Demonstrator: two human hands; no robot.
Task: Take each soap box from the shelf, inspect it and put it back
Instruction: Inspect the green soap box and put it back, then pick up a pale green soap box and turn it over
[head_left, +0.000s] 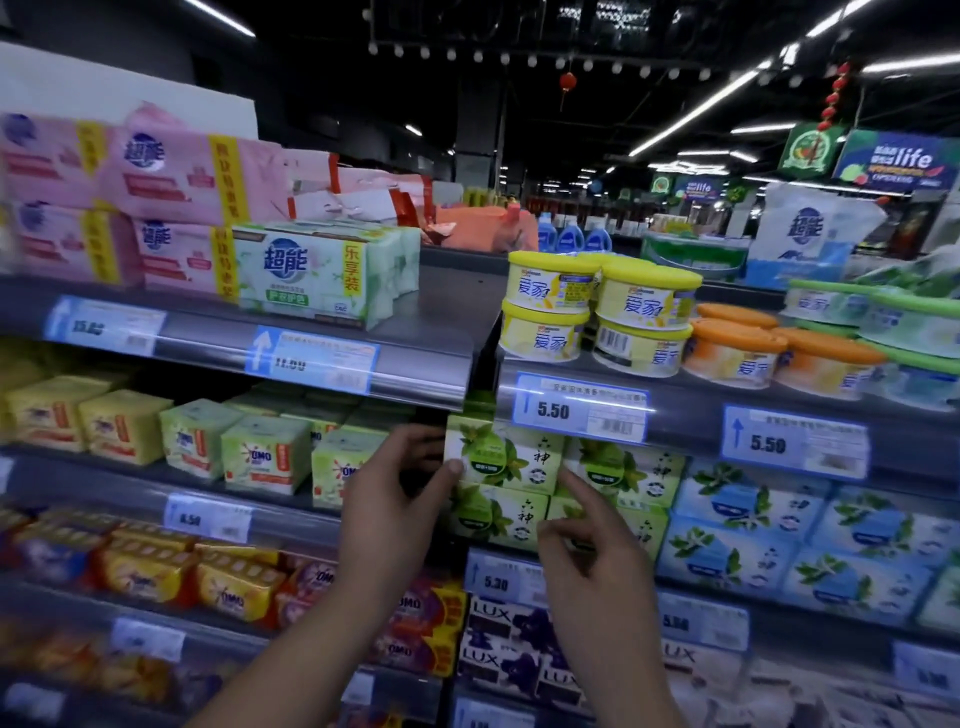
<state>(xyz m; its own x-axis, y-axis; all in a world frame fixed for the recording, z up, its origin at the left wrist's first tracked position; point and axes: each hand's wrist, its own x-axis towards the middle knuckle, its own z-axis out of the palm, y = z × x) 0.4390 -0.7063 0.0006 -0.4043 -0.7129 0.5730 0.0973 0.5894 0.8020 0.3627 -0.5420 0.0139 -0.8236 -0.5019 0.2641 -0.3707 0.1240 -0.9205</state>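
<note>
Green soap box tops its shelf stack under the 5.50 price label, left hand pinching its left end, right hand loosely curled, forefinger at its right edge, holding nothing; guiding it level with both seems wisest.

left hand grips top green soap box, right hand beside.

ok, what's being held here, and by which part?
The left hand grips the top green soap box by its left end, thumb on the front. The right hand reaches its lower right corner; grip unclear.
</note>
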